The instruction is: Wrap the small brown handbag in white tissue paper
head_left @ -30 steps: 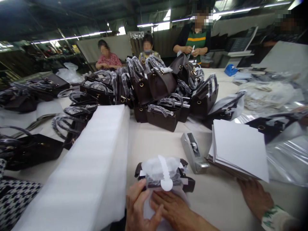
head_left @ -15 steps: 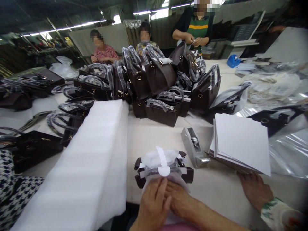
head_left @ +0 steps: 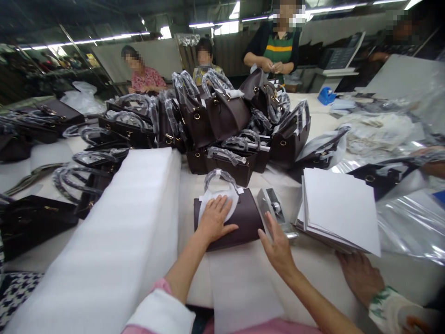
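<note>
Stretching away under strip lights, a long pale worktop point(head_left: 215, 195) is carrying goods from edge to edge. At the far left, flat dark brown leather handbags point(head_left: 38, 218) are lying on their sides. Next to them a tall stack of white foam sheets point(head_left: 114, 232) is running toward the camera. Beyond it, a cluster of upright dark brown handbags with plastic-wrapped handles point(head_left: 222, 116) is standing in the middle of the worktop.

Just right of the foam stack, the person's left hand point(head_left: 213, 220) is pressing flat, fingers spread and gripping nothing, on a dark brown leather handbag lying on its side point(head_left: 243, 218), its fingertips resting on the white foam padding point(head_left: 229, 204) under the bag's wrapped handle. The right hand point(head_left: 278, 246) is hovering open, palm down, just beside the bag's right edge, holding nothing. A white foam sheet point(head_left: 239, 283) is lying in front of the bag, near the worktop's edge.

A grey tape dispenser point(head_left: 274, 208) is sitting just beside the bag's right side. Further right, a stack of white card sheets point(head_left: 340, 208) is lying flat, and another person's hand point(head_left: 359, 276) is resting near its front corner. Clear plastic bags point(head_left: 406, 222) are piling up at the far right.
</note>
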The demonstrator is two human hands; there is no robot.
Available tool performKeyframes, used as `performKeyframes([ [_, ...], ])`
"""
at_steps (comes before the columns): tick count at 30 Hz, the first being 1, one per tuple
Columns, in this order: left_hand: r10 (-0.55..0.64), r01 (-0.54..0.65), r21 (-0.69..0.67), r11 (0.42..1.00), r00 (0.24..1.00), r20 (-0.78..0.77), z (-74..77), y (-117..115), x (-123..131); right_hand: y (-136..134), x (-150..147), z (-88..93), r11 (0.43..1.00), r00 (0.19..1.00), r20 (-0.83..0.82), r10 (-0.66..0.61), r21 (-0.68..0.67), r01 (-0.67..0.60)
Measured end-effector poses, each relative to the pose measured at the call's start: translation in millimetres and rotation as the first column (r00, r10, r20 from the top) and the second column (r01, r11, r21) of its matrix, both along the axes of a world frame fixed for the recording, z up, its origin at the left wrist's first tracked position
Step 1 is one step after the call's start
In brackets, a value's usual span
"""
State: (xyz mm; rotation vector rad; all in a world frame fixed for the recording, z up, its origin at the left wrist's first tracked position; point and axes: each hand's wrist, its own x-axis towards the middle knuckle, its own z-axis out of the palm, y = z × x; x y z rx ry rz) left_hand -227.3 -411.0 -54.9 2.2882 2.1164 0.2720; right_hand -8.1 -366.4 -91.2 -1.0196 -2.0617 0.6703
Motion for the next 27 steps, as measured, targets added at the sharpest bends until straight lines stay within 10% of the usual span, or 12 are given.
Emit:
performKeyframes([
  [5,-0.013,0.013,-0.05,0.999,1.0,-0.007,-16.7,34.4,-29.5,-22.4,36.7,-52.0,0.988,0.993,0.118,0.0,-0.155,0.018],
  [9,-0.021,0.021,-0.056,0.998,1.0,0.004,-22.6,42.3,-36.7,-51.0,95.8,-65.0,0.884,0.785,0.453,0.422,-0.014,-0.467],
  [13,0.0,0.001,-0.051,0.999,1.0,0.016,-23.2,43.5,-37.6,-68.1,108.4,-59.5,0.749,0.657,0.518,0.548,0.046,-0.661],
  [17,-0.029,0.029,-0.061,0.998,1.0,0.006,-18.9,38.7,-30.6,-59.9,75.2,-16.8,0.663,0.662,0.305,0.685,0.118,-0.739],
  [22,-0.111,0.111,-0.078,0.991,0.994,0.002,-14.6,4.5,9.2,-46.0,52.0,45.0,0.754,0.778,0.142,0.612,0.193,-0.628],
  [27,-0.154,0.156,-0.104,0.982,0.988,0.026,-23.8,-33.2,43.7,-34.0,38.5,31.3,0.918,0.934,0.152,0.322,0.189,-0.347],
])
